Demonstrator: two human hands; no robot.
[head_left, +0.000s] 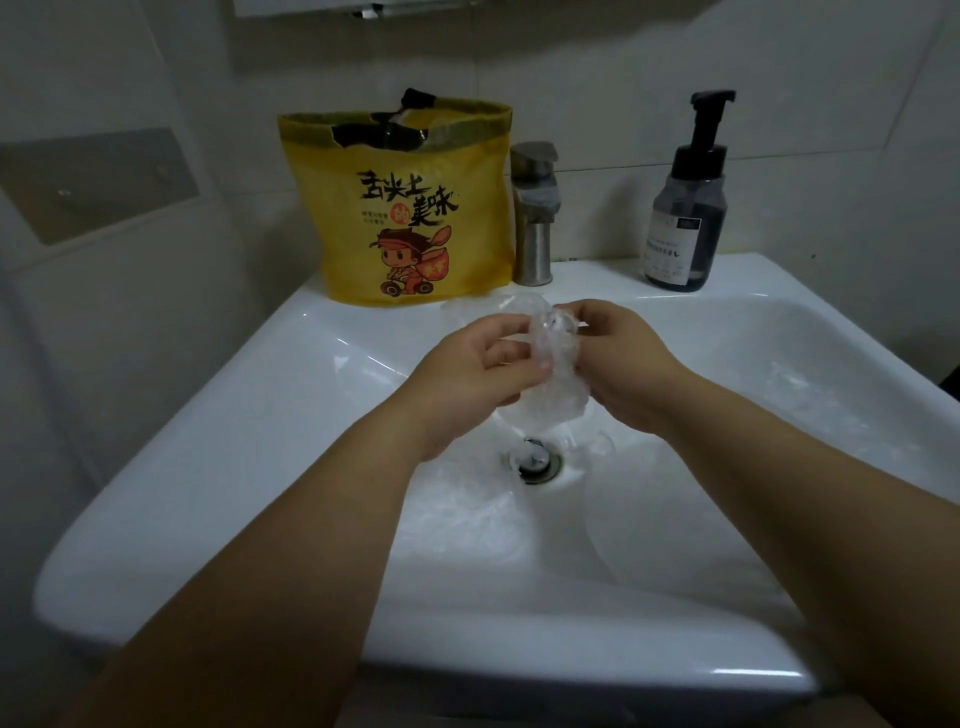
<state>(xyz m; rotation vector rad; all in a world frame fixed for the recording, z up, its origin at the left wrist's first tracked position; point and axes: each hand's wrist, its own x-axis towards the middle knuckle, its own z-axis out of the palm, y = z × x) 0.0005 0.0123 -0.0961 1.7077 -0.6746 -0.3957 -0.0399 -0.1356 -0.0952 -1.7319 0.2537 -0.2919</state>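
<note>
Over the middle of the white sink (218, 395), straight above the drain (535, 460), I hold a crumpled wad of clear plastic film (558, 374) between my two hands. It sits right between them and touches both. My left hand (467, 371) is at its left edge and my right hand (626, 364) at its right, so neither is nearer than the other. The wad is longer than it is wide. Its long axis runs from my fingertips on the far side back toward me and the drain, and its loose lower end hangs free below my palms. My left thumb and forefinger are curled in and pinch the film at its left edge. My right fingers (587, 317) are curled round the top and right side, gripping it too. As I judge it, the next move, whether pulling the wad open or squeezing it tighter, will work across that long axis, left hand against right. More clear film seems to lie in the basin beside the drain, though it is hard to make out. On the back ledge stand a yellow bag (415, 208), the faucet (532, 213) and a pump bottle (683, 208), well apart from my hands.
</note>
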